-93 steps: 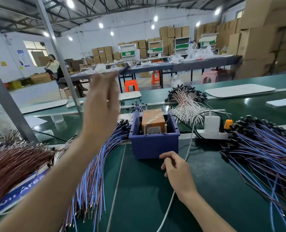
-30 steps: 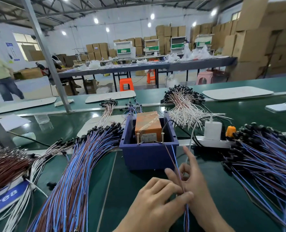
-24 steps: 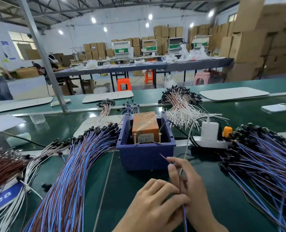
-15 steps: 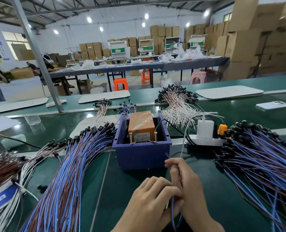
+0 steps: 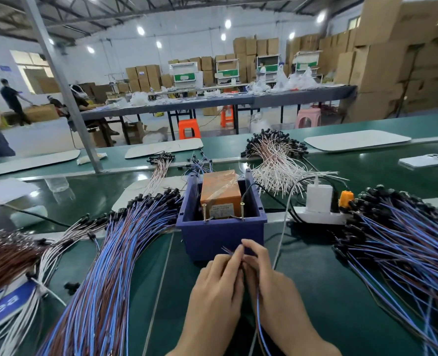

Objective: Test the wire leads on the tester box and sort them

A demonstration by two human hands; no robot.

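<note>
An orange tester box (image 5: 221,195) with two upright metal posts sits inside a dark blue bin (image 5: 220,233) at the middle of the green bench. Just in front of the bin, my left hand (image 5: 216,289) and my right hand (image 5: 271,286) pinch one blue-and-brown wire lead (image 5: 259,317) together. Its bare ends stick out past my fingertips at the bin's front wall, below the posts. The rest of the lead runs back between my wrists. A big fan of blue-brown leads (image 5: 110,265) lies to the left, another pile (image 5: 402,247) to the right.
A white power strip with a charger (image 5: 318,201) and an orange plug sits right of the bin, its cables crossing the bench. White leads (image 5: 277,163) lie behind it, brown leads (image 5: 4,258) at far left. A phone (image 5: 425,160) rests far right. People work at distant tables.
My left hand came down from the raised position and joined the right on a lead. Both hands have drawn the lead's ends down from the posts to the bin's front wall.
</note>
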